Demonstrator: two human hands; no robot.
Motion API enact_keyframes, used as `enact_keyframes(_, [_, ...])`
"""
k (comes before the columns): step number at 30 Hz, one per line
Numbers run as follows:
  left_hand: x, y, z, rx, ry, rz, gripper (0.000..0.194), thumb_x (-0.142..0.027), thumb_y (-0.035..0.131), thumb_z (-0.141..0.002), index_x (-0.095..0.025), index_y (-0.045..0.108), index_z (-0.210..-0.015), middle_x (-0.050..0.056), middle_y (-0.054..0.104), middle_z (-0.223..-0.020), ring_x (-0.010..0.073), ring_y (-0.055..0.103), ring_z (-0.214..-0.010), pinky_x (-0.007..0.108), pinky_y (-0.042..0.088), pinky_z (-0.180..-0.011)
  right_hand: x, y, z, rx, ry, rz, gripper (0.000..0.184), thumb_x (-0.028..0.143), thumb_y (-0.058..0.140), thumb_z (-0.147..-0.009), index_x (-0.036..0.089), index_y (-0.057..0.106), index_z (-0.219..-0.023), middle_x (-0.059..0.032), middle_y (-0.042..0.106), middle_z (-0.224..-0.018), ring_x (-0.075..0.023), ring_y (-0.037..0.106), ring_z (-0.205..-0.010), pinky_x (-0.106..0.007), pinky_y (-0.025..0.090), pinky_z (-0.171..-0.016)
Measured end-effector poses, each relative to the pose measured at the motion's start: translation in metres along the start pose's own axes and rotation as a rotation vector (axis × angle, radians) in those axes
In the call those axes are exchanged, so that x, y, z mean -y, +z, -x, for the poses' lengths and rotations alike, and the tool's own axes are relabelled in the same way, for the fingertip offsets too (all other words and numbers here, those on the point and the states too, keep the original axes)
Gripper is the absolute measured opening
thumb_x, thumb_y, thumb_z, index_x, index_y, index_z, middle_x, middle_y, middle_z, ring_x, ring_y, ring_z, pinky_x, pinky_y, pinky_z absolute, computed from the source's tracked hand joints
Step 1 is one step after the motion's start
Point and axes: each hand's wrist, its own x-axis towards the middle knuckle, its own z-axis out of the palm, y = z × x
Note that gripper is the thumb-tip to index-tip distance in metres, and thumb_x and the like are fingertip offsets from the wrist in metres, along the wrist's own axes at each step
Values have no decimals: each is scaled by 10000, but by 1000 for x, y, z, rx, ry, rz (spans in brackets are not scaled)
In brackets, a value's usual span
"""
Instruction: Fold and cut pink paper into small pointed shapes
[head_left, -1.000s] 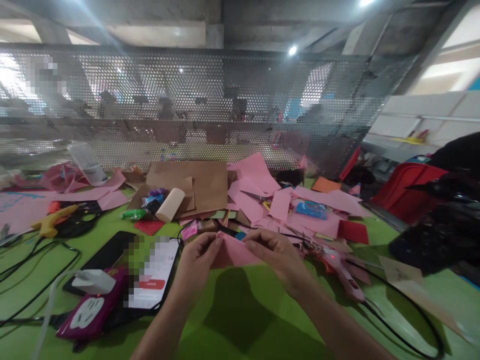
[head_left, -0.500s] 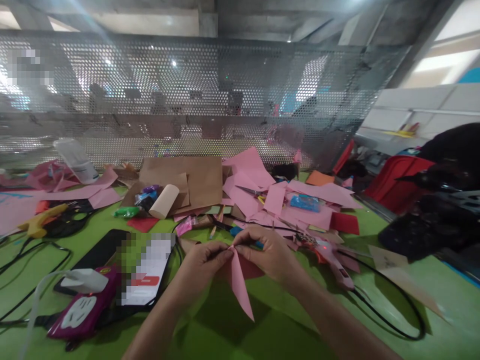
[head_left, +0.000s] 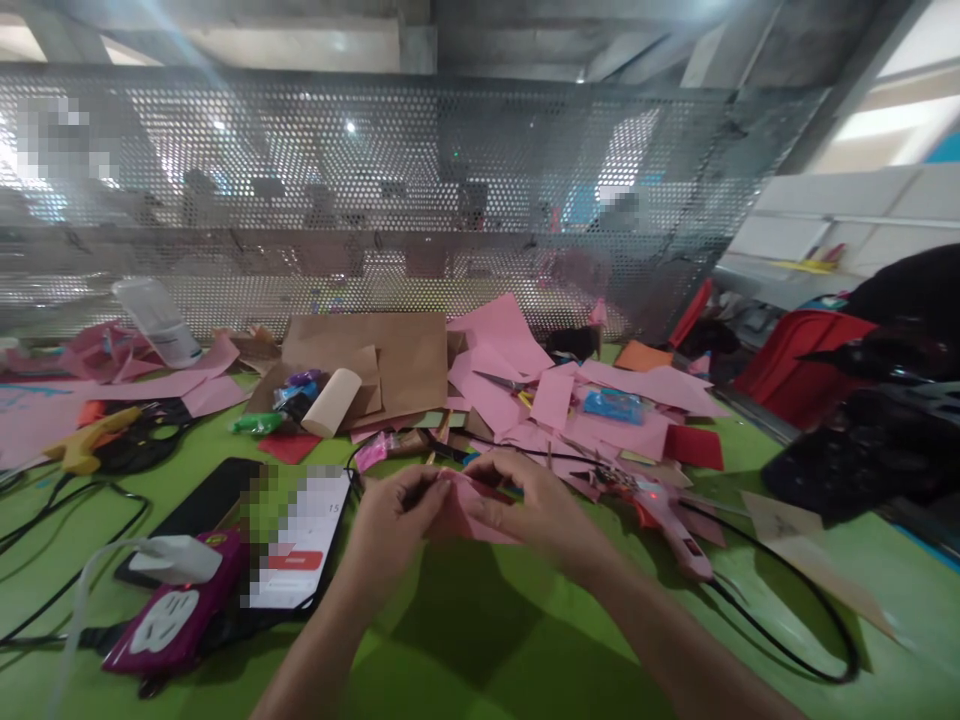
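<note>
A piece of pink paper [head_left: 480,520] is held up over the green table between my two hands. My left hand [head_left: 405,508] pinches its upper left edge between thumb and fingers. At the right, my right hand [head_left: 525,505] grips the paper, with the thumb lying along its near face. The paper looks folded or bent at the top; the fingers cover part of it. Just beyond my hands lie a pink plastic packet [head_left: 373,452] and scattered paper scraps. A pink glue gun [head_left: 671,525] rests to the right of my right hand.
On the left are a lit phone [head_left: 300,540], a purple power strip [head_left: 176,610] with a white plug, and a yellow glue gun [head_left: 94,440]. Brown cardboard [head_left: 409,360], a cream cardboard tube [head_left: 331,402] and pink sheets [head_left: 502,340] lie at the back. Cables cross both sides.
Half a second ago a pointed flap of the pink paper hung down from my pinched fingers; now the paper is turned up flatter. My hands have moved slightly apart. The camera view has shifted.
</note>
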Motion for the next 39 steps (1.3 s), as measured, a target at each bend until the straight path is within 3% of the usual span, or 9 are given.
enact_keyframes(3, [-3, -1, 0, -49, 16, 26, 186, -349, 642, -838, -185, 727, -865, 36, 717, -796, 174, 614, -739, 237, 446, -669, -4, 2, -2, -53, 7, 7, 136, 325, 695, -839, 192, 707, -859, -25, 720, -821, -194, 644, -782, -282, 475, -691])
enact_keyframes(10, [1, 0, 1, 78, -73, 156, 273, -434, 685, -818, -173, 737, -877, 42, 718, -819, 168, 608, -760, 231, 455, -666, -9, 5, -2, -65, -4, -31, 96, 276, 691, -825, 184, 711, -842, -22, 716, -787, -179, 633, -752, -261, 466, -665])
enact_keyframes(17, [12, -4, -4, -57, -109, 297, 327, -464, 749, -749, -170, 749, -892, 11, 683, -753, 135, 568, -692, 211, 446, -629, -10, 0, -3, -57, 56, -142, 192, 328, 759, -760, 186, 700, -875, -20, 694, -828, -183, 608, -786, -272, 464, -699])
enact_keyframes(26, [11, -4, -3, -93, -110, 324, 338, -466, 762, -745, -170, 746, -908, -8, 649, -730, 117, 539, -686, 191, 423, -619, -12, 0, -5, -57, 76, -207, 283, 442, 770, -739, 188, 687, -831, -17, 666, -788, -172, 575, -750, -279, 441, -685])
enact_keyframes(31, [8, -4, -4, -110, -141, 395, 342, -459, 788, -718, -180, 749, -913, -7, 670, -755, 116, 559, -711, 181, 437, -639, -11, -4, -3, -41, 128, -306, 352, 528, 603, -879, 191, 696, -922, -14, 646, -811, -161, 565, -754, -274, 415, -679])
enact_keyframes(35, [8, -5, -5, -107, -215, 519, 373, -454, 818, -684, -179, 749, -926, -10, 673, -733, 105, 567, -675, 169, 452, -619, -13, -6, -2, -38, 152, -430, 328, 502, 610, -887, 192, 711, -856, -13, 648, -805, -157, 577, -772, -271, 421, -693])
enact_keyframes(39, [11, -5, -6, -148, -299, 637, 358, -431, 847, -656, -184, 739, -893, -31, 647, -669, 83, 555, -605, 146, 443, -550, -14, -4, -2, -58, 99, -540, 268, 423, 674, -841, 237, 726, -1027, -34, 700, -973, -180, 620, -896, -299, 464, -789])
